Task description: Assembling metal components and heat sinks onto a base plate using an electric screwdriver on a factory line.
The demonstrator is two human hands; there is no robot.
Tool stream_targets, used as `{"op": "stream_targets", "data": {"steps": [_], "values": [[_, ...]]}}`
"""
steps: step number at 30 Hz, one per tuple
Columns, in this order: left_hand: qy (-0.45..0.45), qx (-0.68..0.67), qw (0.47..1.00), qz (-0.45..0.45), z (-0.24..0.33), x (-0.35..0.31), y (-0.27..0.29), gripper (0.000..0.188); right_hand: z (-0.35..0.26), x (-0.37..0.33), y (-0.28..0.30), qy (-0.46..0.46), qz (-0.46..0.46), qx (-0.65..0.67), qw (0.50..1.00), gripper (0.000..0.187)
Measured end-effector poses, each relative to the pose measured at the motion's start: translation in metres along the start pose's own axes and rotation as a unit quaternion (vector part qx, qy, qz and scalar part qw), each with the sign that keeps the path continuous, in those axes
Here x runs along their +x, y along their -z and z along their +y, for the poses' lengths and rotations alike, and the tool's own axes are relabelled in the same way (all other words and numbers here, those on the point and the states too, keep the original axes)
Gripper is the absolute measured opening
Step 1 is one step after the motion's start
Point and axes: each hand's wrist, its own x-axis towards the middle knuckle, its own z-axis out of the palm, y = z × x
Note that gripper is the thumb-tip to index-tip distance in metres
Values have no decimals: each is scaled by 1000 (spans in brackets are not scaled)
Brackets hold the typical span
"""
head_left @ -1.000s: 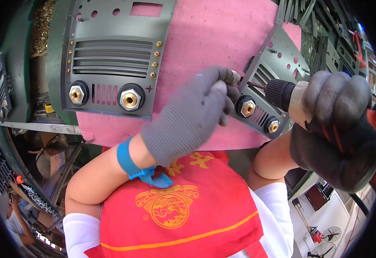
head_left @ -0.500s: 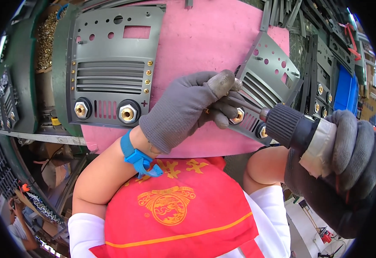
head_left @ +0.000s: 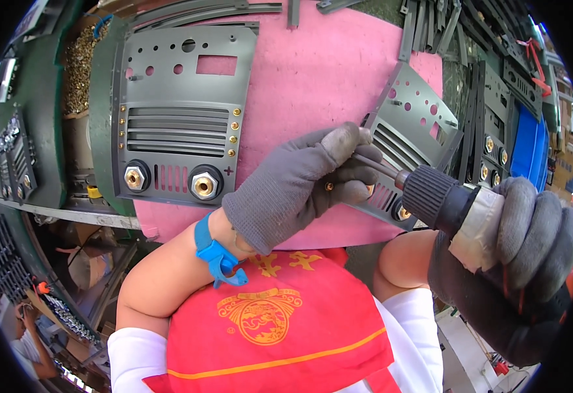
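Note:
My right hand [head_left: 528, 236], in a grey glove, grips a power screwdriver [head_left: 440, 203] with a black ribbed collar and tape round its body. Its thin metal bit [head_left: 379, 165] points left into the fingers of my left hand [head_left: 299, 177], also gloved. Those fingers are pinched around the bit's tip; what they hold there is hidden. A small brass screw [head_left: 329, 187] shows against the left glove. Behind my hands, a grey metal panel [head_left: 438, 149] lies tilted, partly covered. A second grey panel [head_left: 175, 90] with slots, brass screws and two large nutted terminals lies at the left.
Both panels rest on a pink mat [head_left: 312, 72]. A bin of small brass parts [head_left: 80, 72] stands at the far left. Metal strips [head_left: 424, 29] and more panels [head_left: 496, 105] lie at the right, beside a blue bin [head_left: 528, 141]. Another person [head_left: 31, 340] is at the lower left.
The whole view has shifted slightly, so panels and hands sit a little lower in it. My left hand stays pinched at the bit; my right hand keeps its grip on the screwdriver.

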Motion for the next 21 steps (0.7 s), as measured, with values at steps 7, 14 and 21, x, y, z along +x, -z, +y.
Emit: {"op": "stream_targets", "data": {"steps": [7, 14, 21], "values": [[-126, 443, 880, 118, -2, -2, 3, 48, -4, 9, 7, 37, -31, -168, 985, 25], [-215, 537, 811, 87, -29, 20, 6, 56, 4, 18, 27, 54, -79, -210, 973, 40], [-217, 522, 822, 72, -29, 22, 8, 51, 10, 28, 38, 44, -106, -211, 971, 33]]}}
